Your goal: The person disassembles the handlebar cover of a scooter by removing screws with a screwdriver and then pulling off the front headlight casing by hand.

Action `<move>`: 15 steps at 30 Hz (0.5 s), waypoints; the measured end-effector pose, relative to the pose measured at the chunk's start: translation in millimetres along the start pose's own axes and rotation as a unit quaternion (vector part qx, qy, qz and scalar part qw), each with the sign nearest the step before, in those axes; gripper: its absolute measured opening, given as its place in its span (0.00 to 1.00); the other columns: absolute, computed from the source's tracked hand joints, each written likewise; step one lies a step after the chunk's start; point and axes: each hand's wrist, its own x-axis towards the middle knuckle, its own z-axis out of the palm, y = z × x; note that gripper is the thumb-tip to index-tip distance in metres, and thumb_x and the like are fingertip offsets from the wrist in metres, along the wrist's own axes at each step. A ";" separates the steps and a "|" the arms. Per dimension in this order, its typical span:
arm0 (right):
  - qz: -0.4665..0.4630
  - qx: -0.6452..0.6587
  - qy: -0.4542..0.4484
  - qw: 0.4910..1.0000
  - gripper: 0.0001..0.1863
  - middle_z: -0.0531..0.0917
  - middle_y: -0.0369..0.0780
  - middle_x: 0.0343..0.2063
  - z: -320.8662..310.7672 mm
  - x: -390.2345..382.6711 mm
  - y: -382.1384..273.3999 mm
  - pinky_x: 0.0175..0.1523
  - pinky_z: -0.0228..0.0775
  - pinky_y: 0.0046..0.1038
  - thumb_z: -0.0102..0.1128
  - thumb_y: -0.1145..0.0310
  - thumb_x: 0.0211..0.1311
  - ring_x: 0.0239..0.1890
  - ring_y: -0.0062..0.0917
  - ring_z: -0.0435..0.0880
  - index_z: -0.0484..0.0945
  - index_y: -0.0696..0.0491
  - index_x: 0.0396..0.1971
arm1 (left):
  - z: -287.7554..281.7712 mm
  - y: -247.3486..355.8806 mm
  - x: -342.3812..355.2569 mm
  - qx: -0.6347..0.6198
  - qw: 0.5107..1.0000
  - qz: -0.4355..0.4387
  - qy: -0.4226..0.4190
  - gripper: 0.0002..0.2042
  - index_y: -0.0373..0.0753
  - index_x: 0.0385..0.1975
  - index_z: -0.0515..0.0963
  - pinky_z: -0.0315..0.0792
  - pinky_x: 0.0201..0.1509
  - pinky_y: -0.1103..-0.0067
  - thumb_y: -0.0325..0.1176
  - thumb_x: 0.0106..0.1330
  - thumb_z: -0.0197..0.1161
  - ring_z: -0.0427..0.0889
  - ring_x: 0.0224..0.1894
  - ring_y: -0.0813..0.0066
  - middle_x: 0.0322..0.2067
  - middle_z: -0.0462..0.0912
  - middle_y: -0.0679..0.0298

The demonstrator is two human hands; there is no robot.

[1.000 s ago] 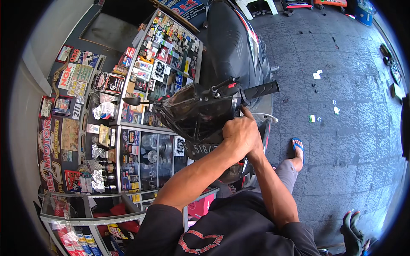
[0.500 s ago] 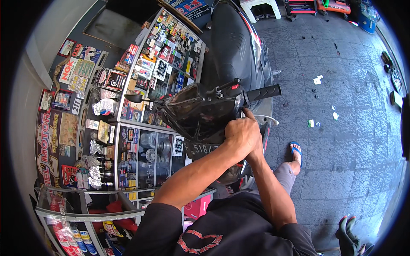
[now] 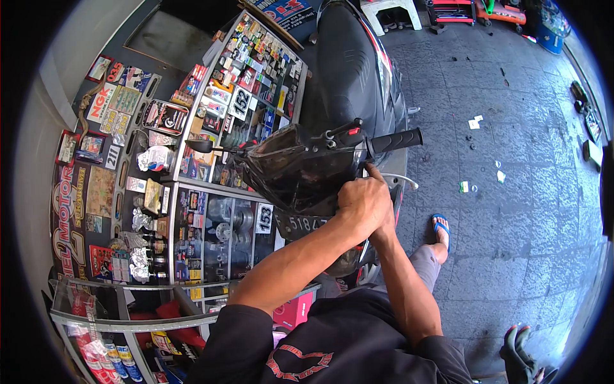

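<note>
A black scooter (image 3: pixel 346 77) stands in front of me, its handlebar grip (image 3: pixel 393 139) pointing right and a silver brake lever (image 3: pixel 403 180) below that. My left hand (image 3: pixel 357 201) is closed, laid over my right hand at the scooter's front panel (image 3: pixel 294 173), just below the grip. Most of my right hand (image 3: pixel 378 214) is hidden under it; a finger reaches up to the dark housing beside the lever. What the two hands grip is hidden. A number plate (image 3: pixel 304 224) sits left of my wrists.
Glass display cases (image 3: pixel 240 96) full of small parts line the left, with another counter (image 3: pixel 141 326) near me. My foot in a blue flip-flop (image 3: pixel 441 233) rests on grey tiles (image 3: pixel 511 224). A white stool (image 3: pixel 390 13), red tool racks (image 3: pixel 451 13) and a blue drum (image 3: pixel 550 35) stand farther back.
The view has shifted slightly. My two hands stay together at the same place on the scooter's front, with very little visible movement.
</note>
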 end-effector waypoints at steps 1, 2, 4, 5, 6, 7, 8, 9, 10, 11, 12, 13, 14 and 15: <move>0.012 0.084 -0.015 0.996 0.41 0.77 0.38 0.54 0.6 2.9 0.4 0.61 0.64 0.25 0.64 0.63 0.60 0.57 0.21 0.74 0.56 0.55 0.70 | -1.6 1.0 0.8 -0.004 1.000 0.008 -0.006 0.28 0.14 0.51 0.71 0.80 0.30 0.70 0.33 0.55 0.59 0.88 0.30 0.61 0.27 0.86 0.50; 0.024 0.167 -0.030 0.985 0.41 0.76 0.37 0.56 0.9 4.8 0.2 0.62 0.63 0.23 0.64 0.63 0.59 0.59 0.20 0.72 0.56 0.56 0.70 | -3.1 2.4 0.6 -0.005 1.000 0.009 -0.005 0.28 0.14 0.51 0.71 0.80 0.30 0.70 0.33 0.55 0.59 0.88 0.30 0.61 0.27 0.86 0.50; 0.005 0.131 -0.026 0.991 0.40 0.77 0.37 0.54 -2.4 1.2 -10.9 0.61 0.64 0.24 0.64 0.64 0.59 0.57 0.20 0.74 0.56 0.55 0.70 | -8.1 4.7 -1.4 0.024 1.000 0.009 0.012 0.25 0.16 0.47 0.74 0.80 0.30 0.69 0.34 0.55 0.60 0.88 0.30 0.60 0.27 0.86 0.49; -0.014 0.097 -0.023 0.995 0.40 0.78 0.37 0.53 -2.8 -0.4 -16.7 0.60 0.65 0.24 0.64 0.64 0.60 0.56 0.21 0.75 0.57 0.54 0.70 | -8.9 3.8 -2.0 0.024 1.000 0.007 0.012 0.25 0.16 0.47 0.74 0.80 0.30 0.69 0.34 0.55 0.60 0.88 0.30 0.60 0.27 0.86 0.49; -0.014 0.098 -0.025 0.995 0.40 0.78 0.37 0.53 -3.4 0.8 -4.6 0.60 0.65 0.24 0.64 0.64 0.60 0.56 0.21 0.75 0.57 0.54 0.70 | -9.3 2.8 -2.6 0.017 1.000 0.006 0.013 0.25 0.16 0.46 0.75 0.80 0.30 0.69 0.34 0.55 0.60 0.88 0.30 0.59 0.27 0.86 0.49; 0.046 0.090 -0.034 0.994 0.39 0.79 0.37 0.51 -11.5 3.0 15.3 0.60 0.66 0.26 0.64 0.63 0.60 0.55 0.22 0.76 0.58 0.51 0.70 | -11.8 6.8 -1.0 0.010 1.000 0.012 0.016 0.24 0.17 0.45 0.75 0.80 0.30 0.69 0.34 0.55 0.60 0.88 0.30 0.59 0.27 0.86 0.49; 0.108 0.085 -0.046 0.989 0.38 0.81 0.38 0.49 -13.3 4.4 20.6 0.59 0.68 0.27 0.63 0.63 0.60 0.54 0.23 0.78 0.59 0.49 0.70 | -12.6 6.9 -1.3 0.010 1.000 0.013 0.016 0.24 0.17 0.45 0.75 0.80 0.30 0.69 0.34 0.55 0.60 0.88 0.30 0.59 0.27 0.86 0.49; 0.107 0.085 -0.045 0.990 0.38 0.81 0.38 0.49 -13.8 4.0 25.9 0.59 0.68 0.27 0.63 0.63 0.60 0.54 0.23 0.78 0.59 0.49 0.70 | -13.3 7.2 -1.7 0.011 1.000 0.016 0.015 0.24 0.17 0.44 0.76 0.80 0.30 0.68 0.35 0.55 0.60 0.88 0.30 0.59 0.27 0.86 0.49; 0.105 0.065 -0.039 0.992 0.37 0.82 0.38 0.48 -13.1 3.1 23.5 0.58 0.68 0.28 0.63 0.63 0.60 0.54 0.24 0.79 0.60 0.47 0.70 | -13.8 7.0 -2.6 0.011 1.000 0.017 0.013 0.23 0.18 0.43 0.77 0.80 0.30 0.68 0.35 0.55 0.59 0.88 0.30 0.59 0.27 0.86 0.49; 0.103 0.045 -0.031 0.993 0.36 0.82 0.38 0.47 -12.0 2.4 21.5 0.57 0.69 0.28 0.63 0.63 0.60 0.53 0.25 0.80 0.62 0.44 0.69 | -13.3 6.9 -2.9 0.012 1.000 0.016 0.013 0.23 0.18 0.43 0.77 0.80 0.30 0.68 0.35 0.55 0.59 0.88 0.30 0.59 0.27 0.86 0.49; 0.103 0.045 -0.031 0.993 0.36 0.82 0.38 0.47 -10.4 1.6 21.3 0.57 0.69 0.28 0.63 0.63 0.60 0.53 0.25 0.80 0.62 0.44 0.69 | -12.0 6.7 -2.9 0.016 1.000 0.011 0.020 0.23 0.18 0.43 0.77 0.80 0.30 0.68 0.35 0.55 0.60 0.88 0.29 0.59 0.27 0.86 0.49; 0.066 0.008 -0.007 0.998 0.35 0.82 0.39 0.48 -9.4 0.9 21.7 0.57 0.69 0.29 0.63 0.62 0.60 0.53 0.25 0.80 0.63 0.44 0.69 | -10.7 7.2 -2.2 0.019 0.999 0.005 0.028 0.23 0.18 0.43 0.77 0.80 0.30 0.68 0.36 0.55 0.60 0.88 0.29 0.58 0.26 0.85 0.49; 0.028 -0.030 0.017 0.999 0.34 0.82 0.39 0.49 -8.5 0.1 22.1 0.57 0.69 0.29 0.63 0.62 0.61 0.54 0.25 0.80 0.64 0.43 0.68 | -8.1 7.9 -1.4 0.019 0.999 0.006 0.029 0.23 0.18 0.43 0.77 0.80 0.30 0.68 0.36 0.55 0.60 0.88 0.29 0.58 0.26 0.85 0.49; 0.028 -0.030 0.018 0.999 0.34 0.82 0.39 0.49 -7.3 -0.6 22.5 0.57 0.69 0.29 0.63 0.62 0.61 0.54 0.25 0.80 0.64 0.43 0.68 | -4.9 8.7 -0.6 0.009 1.000 -0.002 0.023 0.23 0.18 0.43 0.77 0.80 0.30 0.69 0.36 0.55 0.60 0.88 0.29 0.59 0.26 0.85 0.49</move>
